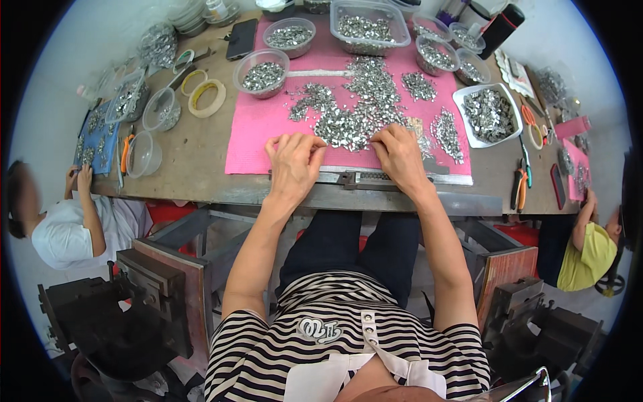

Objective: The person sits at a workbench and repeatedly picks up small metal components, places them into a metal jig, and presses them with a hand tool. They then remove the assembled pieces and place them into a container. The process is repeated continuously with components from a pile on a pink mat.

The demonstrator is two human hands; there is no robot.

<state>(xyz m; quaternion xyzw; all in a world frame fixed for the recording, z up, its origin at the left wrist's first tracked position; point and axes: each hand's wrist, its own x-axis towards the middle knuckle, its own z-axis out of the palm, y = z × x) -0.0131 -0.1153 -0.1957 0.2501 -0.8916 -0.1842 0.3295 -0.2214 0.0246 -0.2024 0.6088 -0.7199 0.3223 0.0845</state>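
A heap of small shiny metal pieces [348,128] spreads over the pink mat [251,144] in front of me. My left hand [295,163] is at the heap's near left edge, thumb and fingertips pinched together. Opposite it, my right hand [400,157] pinches in the same way at the near right edge. Whatever lies between the fingertips of either hand is too small to make out. Just below the hands, a dark metal fixture [365,179] runs along the table's front edge. Smaller piles of metal pieces [447,136] lie to the right.
Plastic tubs [262,94] of metal pieces line the mat's far side, and a white tray [458,100] stands at right. Tape rolls [207,112] and a phone [242,39] lie left, orange-handled pliers [519,184] right. People sit working at both sides [70,231].
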